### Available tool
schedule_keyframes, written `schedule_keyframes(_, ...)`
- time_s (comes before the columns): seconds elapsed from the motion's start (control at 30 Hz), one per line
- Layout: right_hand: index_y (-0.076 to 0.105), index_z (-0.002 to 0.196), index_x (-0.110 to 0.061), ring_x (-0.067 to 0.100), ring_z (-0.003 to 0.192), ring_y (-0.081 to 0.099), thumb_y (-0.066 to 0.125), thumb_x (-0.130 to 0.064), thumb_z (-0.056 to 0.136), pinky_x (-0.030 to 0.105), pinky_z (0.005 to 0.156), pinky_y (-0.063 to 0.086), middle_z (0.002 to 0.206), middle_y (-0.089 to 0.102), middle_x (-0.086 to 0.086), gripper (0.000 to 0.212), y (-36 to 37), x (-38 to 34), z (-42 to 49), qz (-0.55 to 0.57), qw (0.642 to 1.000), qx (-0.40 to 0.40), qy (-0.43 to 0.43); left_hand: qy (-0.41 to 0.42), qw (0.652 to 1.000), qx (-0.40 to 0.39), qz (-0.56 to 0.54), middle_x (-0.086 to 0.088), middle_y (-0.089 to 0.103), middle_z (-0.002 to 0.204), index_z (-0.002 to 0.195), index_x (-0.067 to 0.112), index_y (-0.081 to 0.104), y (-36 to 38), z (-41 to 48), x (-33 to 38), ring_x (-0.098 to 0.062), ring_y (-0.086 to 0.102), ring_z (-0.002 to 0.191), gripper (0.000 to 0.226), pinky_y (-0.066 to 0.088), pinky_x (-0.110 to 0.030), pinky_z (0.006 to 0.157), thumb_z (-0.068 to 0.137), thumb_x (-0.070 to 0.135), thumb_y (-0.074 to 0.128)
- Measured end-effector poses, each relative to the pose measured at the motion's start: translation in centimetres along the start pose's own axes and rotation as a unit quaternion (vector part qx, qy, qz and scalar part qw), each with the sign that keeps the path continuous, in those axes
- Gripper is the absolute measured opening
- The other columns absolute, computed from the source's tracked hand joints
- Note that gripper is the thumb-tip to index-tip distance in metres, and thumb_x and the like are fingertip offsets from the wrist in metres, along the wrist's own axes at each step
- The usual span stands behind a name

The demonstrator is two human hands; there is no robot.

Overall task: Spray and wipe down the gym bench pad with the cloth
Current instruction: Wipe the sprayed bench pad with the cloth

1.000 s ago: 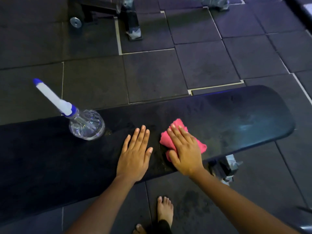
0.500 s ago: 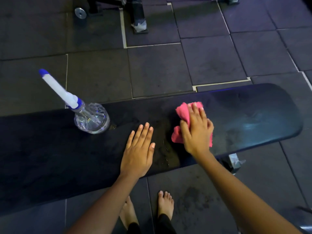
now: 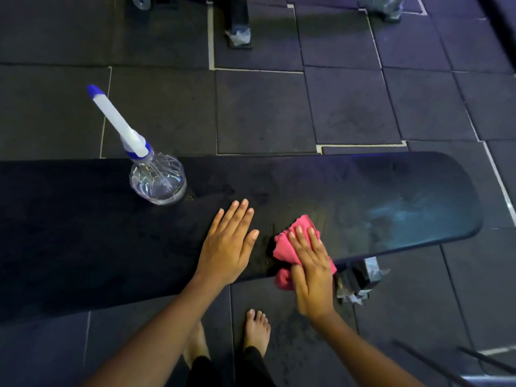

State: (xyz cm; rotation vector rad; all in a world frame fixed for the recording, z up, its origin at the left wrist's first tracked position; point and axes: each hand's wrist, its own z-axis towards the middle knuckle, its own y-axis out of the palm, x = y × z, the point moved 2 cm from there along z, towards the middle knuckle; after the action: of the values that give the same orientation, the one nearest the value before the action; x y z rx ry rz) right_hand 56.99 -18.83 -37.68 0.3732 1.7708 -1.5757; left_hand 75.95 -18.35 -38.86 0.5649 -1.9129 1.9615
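The long black bench pad (image 3: 391, 196) runs across the view, its right end rounded and streaked with a wet sheen. My right hand (image 3: 312, 272) presses a crumpled pink cloth (image 3: 287, 247) flat against the pad's near edge, fingers straight; part of the cloth hangs over the edge. My left hand (image 3: 227, 247) lies flat on the pad just left of the cloth, fingers straight and together. A clear spray bottle (image 3: 157, 178) with a white and blue nozzle stands upright on the pad to the left.
Dark rubber floor tiles surround the bench. A bench leg (image 3: 358, 280) wrapped in plastic shows under the pad's near edge. More equipment feet (image 3: 237, 26) stand at the far side. My bare feet (image 3: 257, 331) are below the bench. Thin metal bars (image 3: 435, 364) cross the lower right corner.
My right hand has pulled the pink cloth from the pad's far side back to the near edge. The left hand and the spray bottle have stayed in place.
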Motion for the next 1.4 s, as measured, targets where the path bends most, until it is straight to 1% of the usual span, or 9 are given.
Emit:
schedule_keyframes(0.1, 0.051, 0.138, -0.015, 0.021, 0.143, 0.035, 0.034, -0.022, 0.089, 0.031, 0.120, 0.023, 0.146, 0.047, 0.002, 0.053, 0.0, -0.8, 1.4, 0.176, 0.969, 0.116, 0.125, -0.004, 1.000, 0.015, 0.011, -0.010, 0.048, 0.144, 0.133, 0.006, 0.055, -0.8, 0.2, 0.0, -0.025, 0.043, 0.136, 0.052, 0.031, -0.047, 0.113, 0.097, 0.038, 0.034)
schedule_keyframes(0.23, 0.048, 0.141, -0.018, 0.013, 0.142, 0.032, 0.030, -0.029, 0.086, 0.044, 0.121, 0.018, 0.147, 0.045, 0.000, 0.059, -1.1, -1.4, 8.1, 0.152, 0.954, 0.215, 0.146, -0.047, 0.996, -0.007, 0.081, -0.005, 0.034, 0.154, 0.143, 0.012, 0.041, -1.4, -0.7, -2.1, -0.020, 0.027, 0.144, 0.057, 0.021, -0.048, 0.117, 0.098, 0.044, 0.027)
schedule_keyframes(0.4, 0.017, 0.154, -0.018, 0.039, 0.148, 0.005, 0.029, -0.031, 0.095, 0.054, 0.119, -0.002, 0.162, 0.016, 0.010, 0.062, 1.6, -0.3, 14.6, -0.192, 0.969, 0.013, 0.157, -0.077, 0.987, -0.034, 0.133, -0.001, 0.015, 0.160, 0.151, 0.016, 0.021, -0.8, -1.8, -3.1, -0.017, 0.009, 0.148, 0.062, 0.012, -0.046, 0.120, 0.098, 0.047, 0.021)
schedule_keyframes(0.53, 0.017, 0.153, -0.008, 0.037, 0.149, -0.001, 0.029, -0.033, 0.092, 0.047, 0.121, -0.006, 0.161, 0.013, 0.017, 0.067, 2.2, -0.3, 14.1, -0.224, 0.969, -0.039, 0.096, -0.084, 0.989, -0.025, 0.121, -0.002, 0.018, 0.160, 0.151, 0.015, 0.023, -0.8, -1.5, -3.1, -0.017, 0.011, 0.148, 0.061, 0.015, -0.047, 0.119, 0.098, 0.046, 0.024)
schedule_keyframes(0.77, 0.044, 0.142, -0.004, 0.025, 0.146, 0.016, 0.056, -0.010, 0.079, 0.043, 0.120, 0.020, 0.152, 0.032, 0.010, 0.065, 1.5, -2.8, 2.4, -0.086, 0.993, -0.061, -0.044, -0.075, 0.992, -0.026, 0.099, -0.002, 0.023, 0.158, 0.149, 0.014, 0.029, -1.1, -1.7, -3.1, -0.018, 0.017, 0.147, 0.058, 0.015, -0.047, 0.119, 0.099, 0.042, 0.025)
schedule_keyframes(1.0, 0.065, 0.125, -0.018, 0.004, 0.099, 0.066, 0.039, -0.022, 0.089, 0.033, 0.087, 0.054, 0.108, 0.073, -0.004, 0.045, 0.2, -3.7, 5.8, 0.217, 0.953, 0.152, 0.144, -0.075, 0.994, -0.004, 0.085, -0.001, 0.025, 0.157, 0.148, 0.014, 0.032, -0.7, -1.9, -3.4, -0.016, 0.019, 0.147, 0.055, 0.017, -0.046, 0.119, 0.100, 0.040, 0.024)
schedule_keyframes(1.07, 0.057, 0.134, -0.014, 0.025, 0.127, 0.054, 0.038, -0.023, 0.090, 0.046, 0.107, 0.042, 0.133, 0.061, 0.013, 0.049, 0.0, -3.5, 10.6, 0.168, 0.959, 0.158, 0.163, -0.072, 0.994, -0.001, 0.084, -0.001, 0.025, 0.157, 0.148, 0.014, 0.032, -0.7, -1.9, -3.4, -0.016, 0.018, 0.147, 0.054, 0.016, -0.046, 0.119, 0.100, 0.040, 0.024)
schedule_keyframes(1.23, 0.030, 0.149, -0.005, 0.029, 0.148, 0.016, 0.039, -0.020, 0.095, 0.039, 0.122, 0.007, 0.158, 0.025, 0.016, 0.056, 3.1, -2.8, 17.2, -0.114, 0.989, -0.045, 0.082, -0.072, 0.994, 0.001, 0.088, -0.001, 0.027, 0.157, 0.147, 0.014, 0.033, -0.8, -1.7, -3.3, -0.016, 0.019, 0.146, 0.054, 0.014, -0.045, 0.119, 0.100, 0.038, 0.023)
schedule_keyframes(1.4, 0.035, 0.148, -0.011, 0.019, 0.148, 0.018, 0.054, -0.012, 0.089, 0.025, 0.121, 0.003, 0.158, 0.025, 0.006, 0.062, 3.0, -3.0, 13.4, -0.090, 0.990, -0.102, -0.043, -0.072, 0.993, -0.002, 0.093, -0.001, 0.026, 0.157, 0.148, 0.014, 0.033, -0.7, -1.7, -3.4, -0.016, 0.020, 0.146, 0.053, 0.015, -0.045, 0.119, 0.100, 0.037, 0.023)
